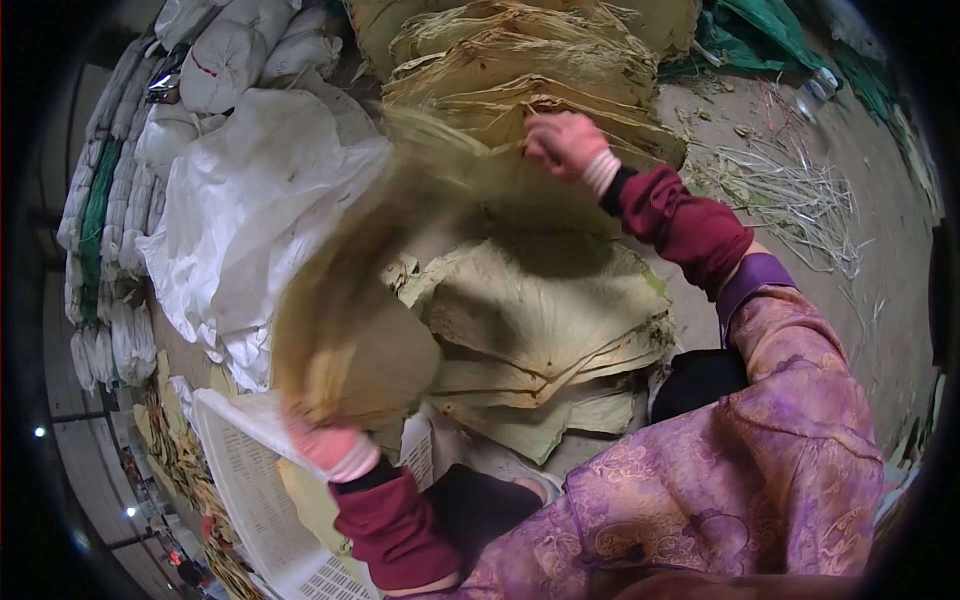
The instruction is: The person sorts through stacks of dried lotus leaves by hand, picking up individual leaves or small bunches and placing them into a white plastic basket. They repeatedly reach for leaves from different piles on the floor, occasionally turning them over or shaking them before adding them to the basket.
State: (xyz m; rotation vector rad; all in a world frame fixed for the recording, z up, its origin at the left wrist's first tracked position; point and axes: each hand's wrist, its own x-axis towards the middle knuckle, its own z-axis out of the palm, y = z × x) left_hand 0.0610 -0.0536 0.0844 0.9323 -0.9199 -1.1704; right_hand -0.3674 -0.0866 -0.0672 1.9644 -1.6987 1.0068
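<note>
We held our left hand [335, 448] low on the left, closed on the near end of a bunch of blurred leaves [350, 330], large and dry, that swept up toward the middle in a brown and yellow-green smear; the blur hid how each finger lay. Our right hand [568, 145] was farther forward, its fingers bent in narrow at the near side of the tall leaf stack [530, 60], and we could not tell whether they pinched a leaf. Both hands showed pink, with white cuffs at the wrists, below maroon sleeve covers [685, 220]. Between our arms the leaf pile [545, 310] lay spread, its pale, veined leaves overlapping, some edges ragged and curled. At the lower left stood a white basket [250, 470] with slotted walls, a yellowish leaf [312, 500] inside it. To the left of the stack we had a crumpled white plastic sheet [250, 200], with stuffed white sacks [222, 68] beyond it. On the right, thin pale scraps [800, 195] were strewn over the floor [820, 300], near a clear bottle [817, 92] and some green sheeting [765, 35].
</note>
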